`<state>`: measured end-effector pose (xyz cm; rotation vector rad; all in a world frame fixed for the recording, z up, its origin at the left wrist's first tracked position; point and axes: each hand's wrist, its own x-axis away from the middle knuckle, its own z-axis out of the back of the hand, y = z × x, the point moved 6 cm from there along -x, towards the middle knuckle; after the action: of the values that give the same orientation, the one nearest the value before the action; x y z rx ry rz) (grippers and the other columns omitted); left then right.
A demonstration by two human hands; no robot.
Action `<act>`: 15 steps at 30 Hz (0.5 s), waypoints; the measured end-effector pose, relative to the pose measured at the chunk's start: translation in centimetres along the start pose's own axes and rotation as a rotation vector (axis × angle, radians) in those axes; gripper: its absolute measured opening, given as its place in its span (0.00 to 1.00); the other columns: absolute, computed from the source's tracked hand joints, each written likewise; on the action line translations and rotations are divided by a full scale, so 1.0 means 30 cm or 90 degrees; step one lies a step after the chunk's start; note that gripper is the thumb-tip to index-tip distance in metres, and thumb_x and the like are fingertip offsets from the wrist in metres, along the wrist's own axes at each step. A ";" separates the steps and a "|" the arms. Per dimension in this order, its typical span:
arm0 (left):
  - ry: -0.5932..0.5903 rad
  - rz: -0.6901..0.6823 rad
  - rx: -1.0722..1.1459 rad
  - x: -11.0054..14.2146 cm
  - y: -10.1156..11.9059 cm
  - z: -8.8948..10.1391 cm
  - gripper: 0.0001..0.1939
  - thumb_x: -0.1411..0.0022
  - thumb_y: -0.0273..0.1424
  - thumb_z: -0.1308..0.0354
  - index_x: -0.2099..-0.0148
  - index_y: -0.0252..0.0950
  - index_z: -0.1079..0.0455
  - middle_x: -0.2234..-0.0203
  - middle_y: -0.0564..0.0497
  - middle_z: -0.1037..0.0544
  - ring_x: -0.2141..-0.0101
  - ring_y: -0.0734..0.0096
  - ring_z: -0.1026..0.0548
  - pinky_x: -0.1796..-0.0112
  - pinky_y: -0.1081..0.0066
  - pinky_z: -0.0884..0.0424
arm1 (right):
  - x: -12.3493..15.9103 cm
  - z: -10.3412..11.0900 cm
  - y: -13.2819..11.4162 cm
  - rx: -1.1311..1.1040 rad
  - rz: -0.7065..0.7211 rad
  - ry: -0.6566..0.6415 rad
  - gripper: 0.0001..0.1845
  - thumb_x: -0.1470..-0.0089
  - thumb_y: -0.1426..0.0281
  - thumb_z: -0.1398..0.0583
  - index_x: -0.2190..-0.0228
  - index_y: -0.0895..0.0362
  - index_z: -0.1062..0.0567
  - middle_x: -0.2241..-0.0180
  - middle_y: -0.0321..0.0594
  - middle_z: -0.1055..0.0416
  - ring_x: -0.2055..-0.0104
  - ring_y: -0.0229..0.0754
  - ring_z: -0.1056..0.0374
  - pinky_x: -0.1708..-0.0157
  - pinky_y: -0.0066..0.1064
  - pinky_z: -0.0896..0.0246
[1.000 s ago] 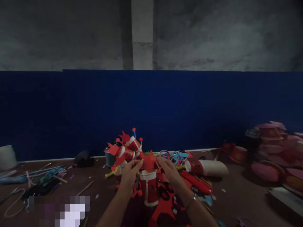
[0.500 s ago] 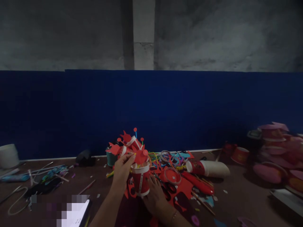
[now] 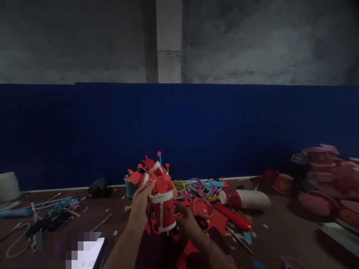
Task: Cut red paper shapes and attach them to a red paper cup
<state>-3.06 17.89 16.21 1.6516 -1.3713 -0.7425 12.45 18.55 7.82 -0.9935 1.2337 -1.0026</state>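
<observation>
A red and white paper cup point(image 3: 164, 213) with red paper cutouts point(image 3: 162, 183) at its rim is tilted in front of me. My left hand point(image 3: 141, 201) grips its left side, fingers up by the rim and the cutouts. Against the right side of the cup, my right hand point(image 3: 185, 221) is curled with its fingers bent; the cup partly hides the fingertips. Just behind, more decorated paper cups point(image 3: 157, 169) lean together, with red cutouts and stalks ending in red dots.
Coloured pipe cleaners point(image 3: 182, 185), a roll of clear tape point(image 3: 203, 208) and red paper scraps point(image 3: 217, 220) lie behind and to the right. Further right is a stack of paper cups point(image 3: 246, 199). A phone point(image 3: 91, 254) lies front left. Pink decorated cups point(image 3: 322, 179) are piled far right.
The cup has tipped and come slightly closer, turning its side more towards me. My right hand has gone from lying flat below the cup to curling at its right side.
</observation>
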 end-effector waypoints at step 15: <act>-0.142 -0.077 -0.535 0.000 -0.232 -0.032 0.03 0.60 0.25 0.38 0.79 0.36 0.30 0.77 0.46 0.26 0.67 0.55 0.28 0.65 0.64 0.35 | -0.067 0.226 -0.130 -0.073 -0.091 0.099 0.13 0.62 0.60 0.36 0.80 0.59 0.25 0.80 0.36 0.28 0.74 0.39 0.33 0.71 0.30 0.40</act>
<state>1.04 18.42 10.54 0.9967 -0.8957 -1.3756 18.84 19.78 12.58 -1.1226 1.3759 -1.1468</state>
